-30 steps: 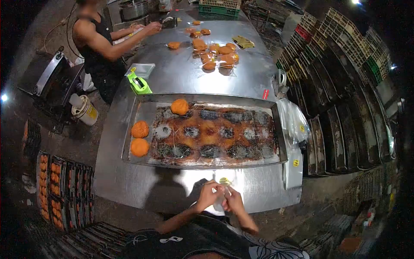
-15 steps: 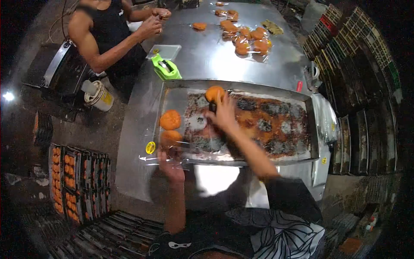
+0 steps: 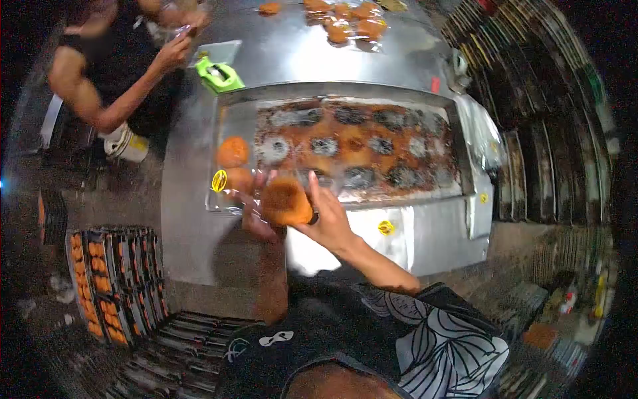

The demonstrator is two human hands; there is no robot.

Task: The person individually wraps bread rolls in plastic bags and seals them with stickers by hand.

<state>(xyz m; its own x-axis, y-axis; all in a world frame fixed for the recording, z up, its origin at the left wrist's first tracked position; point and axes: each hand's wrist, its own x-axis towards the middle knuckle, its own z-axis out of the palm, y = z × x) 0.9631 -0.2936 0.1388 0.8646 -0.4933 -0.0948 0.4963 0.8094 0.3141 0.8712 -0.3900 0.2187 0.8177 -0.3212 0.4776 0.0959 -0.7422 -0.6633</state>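
Observation:
My right hand (image 3: pixel 330 223) grips a round orange-brown bun (image 3: pixel 286 201), its browned base turned up, above the near left edge of the baking tray (image 3: pixel 236 106). Just left of it, my left hand (image 3: pixel 258 221) holds a clear plastic bag with a yellow label (image 3: pixel 218 181); the bun covers part of these fingers. Two more buns, a farther one (image 3: pixel 232 152) and a nearer one (image 3: pixel 237 181), lie at the tray's left end, the nearer one under the film. Brown crumb and pale round marks cover the tray's lining (image 3: pixel 355 143).
Across the metal table (image 3: pixel 392 63), bagged buns (image 3: pixel 339 30) lie near a green tape dispenser (image 3: pixel 219 74). A co-worker (image 3: pixel 113 80) stands at the far left. Plastic bags (image 3: pixel 482 133) lie at the right. Racked trays of buns (image 3: pixel 116 282) stand lower left.
My right hand has lifted the bun off the tray and brought it nearer, beside my left hand. The camera view has shifted, so the table appears higher up.

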